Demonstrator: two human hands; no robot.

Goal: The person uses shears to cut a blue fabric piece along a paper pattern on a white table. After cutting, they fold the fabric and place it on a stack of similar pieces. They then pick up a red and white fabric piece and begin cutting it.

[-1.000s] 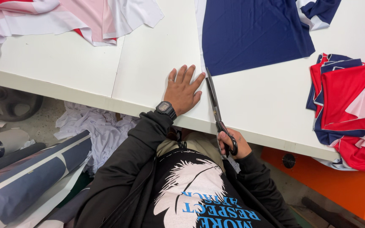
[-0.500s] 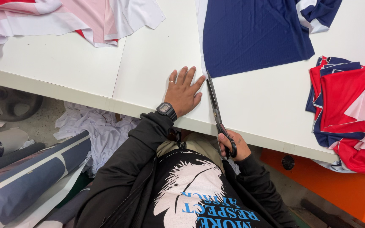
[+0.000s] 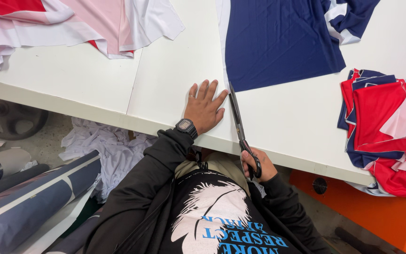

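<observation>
My left hand (image 3: 205, 107) lies flat on white fabric (image 3: 179, 80) spread over the table, fingers apart, a black watch on the wrist. My right hand (image 3: 257, 165) grips the black handles of long scissors (image 3: 237, 123) at the table's near edge. The blades point away from me, their tips at the near edge of a navy blue fabric panel (image 3: 278, 40), just right of my left fingers. A white strip runs along the panel's left side.
A pile of red, white and navy cut pieces (image 3: 386, 127) sits at the right table edge. Pink, red and white cloth (image 3: 71, 21) lies at the far left. Below the table are white scraps (image 3: 109, 150), fabric rolls (image 3: 29, 197) and an orange base (image 3: 377, 207).
The scissors have crept slightly forward along the navy panel's left edge. My left hand stays pressed flat in the same place.
</observation>
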